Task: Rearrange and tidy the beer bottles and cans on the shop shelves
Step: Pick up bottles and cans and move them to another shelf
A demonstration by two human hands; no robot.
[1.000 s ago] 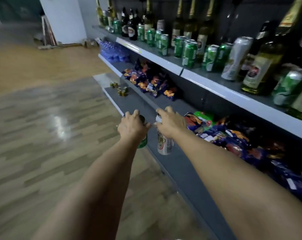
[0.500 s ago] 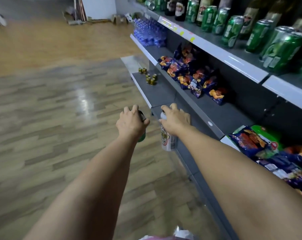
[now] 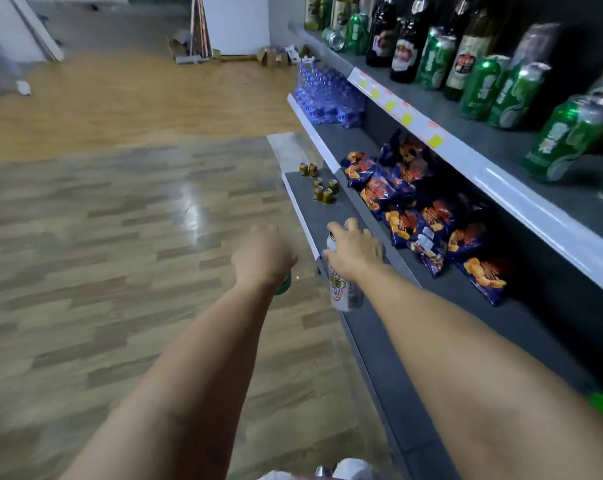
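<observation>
My right hand [image 3: 353, 249] grips the top of a white beer can [image 3: 343, 292] that hangs below it, over the front edge of the bottom shelf [image 3: 372, 327]. My left hand [image 3: 262, 258] holds a green can [image 3: 284, 285] from above; only a sliver of it shows under the palm, over the floor. Several small gold cans [image 3: 322, 190] stand farther along the bottom shelf. Green beer cans [image 3: 566, 136] and dark beer bottles [image 3: 404, 46] crowd the upper shelf [image 3: 494, 174] on the right.
Blue and orange snack bags [image 3: 417, 209] fill the middle shelf, with packs of water bottles [image 3: 327, 95] beyond them. Wooden floor [image 3: 102, 254] stretches to the left. Cardboard boxes [image 3: 272, 57] and boards lean at the far wall.
The view has swung along the aisle, bringing the far end of the shelves closer. Both hands still carry their cans, now slightly farther apart and nearer the small gold cans.
</observation>
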